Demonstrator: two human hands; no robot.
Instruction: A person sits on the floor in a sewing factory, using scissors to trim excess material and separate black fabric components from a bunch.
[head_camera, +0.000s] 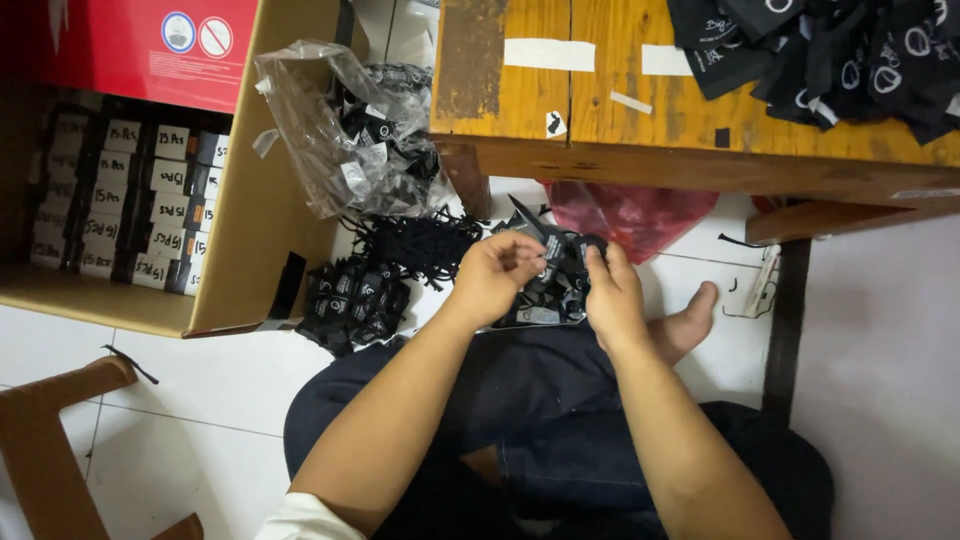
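Left hand (497, 272) and right hand (612, 295) both pinch a small black tag (553, 250) over the lap; tag pile (352, 300) and cardboard box (255, 190) lie left.

Bare-armed person in a white short sleeve (300, 520), dark blue jeans (540, 400), barefoot.

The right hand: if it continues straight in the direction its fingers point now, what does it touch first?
Probably the red plastic bag under the wooden table. The right hand points up-frame past the black tags; depth is unclear.
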